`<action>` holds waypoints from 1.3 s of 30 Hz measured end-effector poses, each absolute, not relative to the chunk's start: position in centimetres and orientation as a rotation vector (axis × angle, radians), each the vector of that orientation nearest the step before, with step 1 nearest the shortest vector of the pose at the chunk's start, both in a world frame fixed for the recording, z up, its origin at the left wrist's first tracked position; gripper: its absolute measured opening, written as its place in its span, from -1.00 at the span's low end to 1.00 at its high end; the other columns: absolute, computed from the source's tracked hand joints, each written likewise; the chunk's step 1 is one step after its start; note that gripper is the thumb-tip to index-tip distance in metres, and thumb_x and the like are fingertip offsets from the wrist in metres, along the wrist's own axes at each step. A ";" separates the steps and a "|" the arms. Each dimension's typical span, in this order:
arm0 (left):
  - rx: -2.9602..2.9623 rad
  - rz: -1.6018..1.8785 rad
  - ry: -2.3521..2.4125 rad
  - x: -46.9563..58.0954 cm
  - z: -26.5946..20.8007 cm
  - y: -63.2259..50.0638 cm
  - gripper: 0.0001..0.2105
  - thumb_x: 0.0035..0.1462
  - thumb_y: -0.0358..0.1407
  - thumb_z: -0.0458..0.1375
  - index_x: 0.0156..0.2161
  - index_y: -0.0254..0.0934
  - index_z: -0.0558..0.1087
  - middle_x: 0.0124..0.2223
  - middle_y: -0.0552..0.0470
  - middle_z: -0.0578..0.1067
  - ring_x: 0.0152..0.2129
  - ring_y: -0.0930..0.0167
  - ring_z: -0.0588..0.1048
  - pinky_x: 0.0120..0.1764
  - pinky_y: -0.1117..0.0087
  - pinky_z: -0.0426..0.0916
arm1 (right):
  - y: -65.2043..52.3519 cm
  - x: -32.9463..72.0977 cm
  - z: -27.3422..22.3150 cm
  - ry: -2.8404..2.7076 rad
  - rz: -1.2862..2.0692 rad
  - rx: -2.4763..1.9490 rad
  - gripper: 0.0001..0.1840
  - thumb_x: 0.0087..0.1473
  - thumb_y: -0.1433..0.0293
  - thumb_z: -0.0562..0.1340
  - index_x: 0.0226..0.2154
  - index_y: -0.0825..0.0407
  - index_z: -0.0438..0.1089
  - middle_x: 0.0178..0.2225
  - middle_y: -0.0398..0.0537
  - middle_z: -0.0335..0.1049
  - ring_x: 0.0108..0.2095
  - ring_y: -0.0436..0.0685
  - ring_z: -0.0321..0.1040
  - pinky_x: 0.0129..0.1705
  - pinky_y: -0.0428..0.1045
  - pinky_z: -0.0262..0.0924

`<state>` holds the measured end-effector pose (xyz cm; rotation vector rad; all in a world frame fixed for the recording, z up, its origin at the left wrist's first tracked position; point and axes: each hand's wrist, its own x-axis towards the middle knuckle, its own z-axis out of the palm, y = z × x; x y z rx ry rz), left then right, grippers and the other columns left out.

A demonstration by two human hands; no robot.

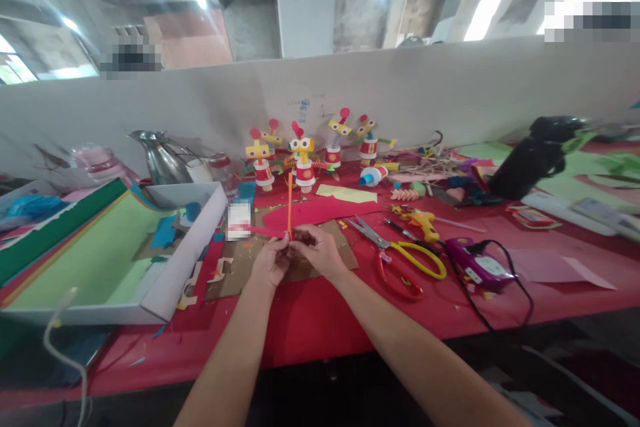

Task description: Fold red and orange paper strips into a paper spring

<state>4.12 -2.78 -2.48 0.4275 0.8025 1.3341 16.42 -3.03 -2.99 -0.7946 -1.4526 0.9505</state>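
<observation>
The left hand [273, 260] and right hand [319, 251] hold an orange strip [290, 203] upright above brown cardboard [236, 277].

Scissors [384, 244], a glue gun [425, 223] and paper figures [305, 175] mark a craft workshop.

Upright orange paper strip [290, 203], lower end hidden by left hand [273, 257] and right hand [320, 250], white rectangular item [239, 213] blurred, blue wall scribble [304, 108] too small to read above back edge of red-covered desk [320, 330]

scissors [384, 244] block rt, box [183, 260] lft
</observation>
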 end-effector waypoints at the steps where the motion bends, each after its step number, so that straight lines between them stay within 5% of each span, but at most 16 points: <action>1: 0.438 1.337 0.811 4.2 -2.5 -2.8 -0.88 -0.24 -0.53 0.28 -0.52 -0.35 0.43 -0.54 0.07 0.47 -0.61 0.55 0.40 -0.52 0.56 0.28 | -3.0 16.4 -3.1 -1.469 0.917 -0.809 -0.77 -0.11 0.31 0.29 -0.31 -0.01 0.41 -0.40 -0.09 0.40 -0.37 0.09 0.32 -0.26 -0.01 0.24; 15: 0.550 1.357 0.832 4.8 -1.7 -3.3 -0.79 -0.33 -0.43 0.37 -0.48 -0.40 0.48 -0.53 0.04 0.50 -0.60 0.51 0.42 -0.45 0.47 0.34 | -2.9 16.3 -3.2 -1.290 1.165 -0.770 -0.76 -0.11 0.19 0.27 -0.46 -0.03 0.28 -0.60 -0.22 0.27 -0.57 0.02 0.24 -0.48 -0.06 0.18; 29: 0.611 1.504 0.870 5.4 -1.7 -3.8 -0.71 -0.40 -0.38 0.39 -0.42 -0.40 0.53 -0.47 -0.08 0.56 -0.46 0.30 0.53 -0.30 0.29 0.40 | -2.6 16.1 -3.5 -1.249 1.174 -0.805 -0.75 -0.10 0.16 0.26 -0.45 -0.02 0.31 -0.53 -0.20 0.28 -0.53 0.00 0.22 -0.43 -0.06 0.19; 39: 0.666 1.444 0.864 5.0 -2.6 -3.5 -0.77 -0.34 -0.32 0.36 -0.49 -0.40 0.52 -0.54 -0.08 0.54 -0.60 0.33 0.50 -0.40 0.29 0.39 | -2.6 15.9 -3.8 -1.222 1.169 -0.834 -0.80 -0.08 0.22 0.24 -0.43 -0.02 0.27 -0.50 -0.20 0.28 -0.51 -0.01 0.21 -0.44 -0.10 0.16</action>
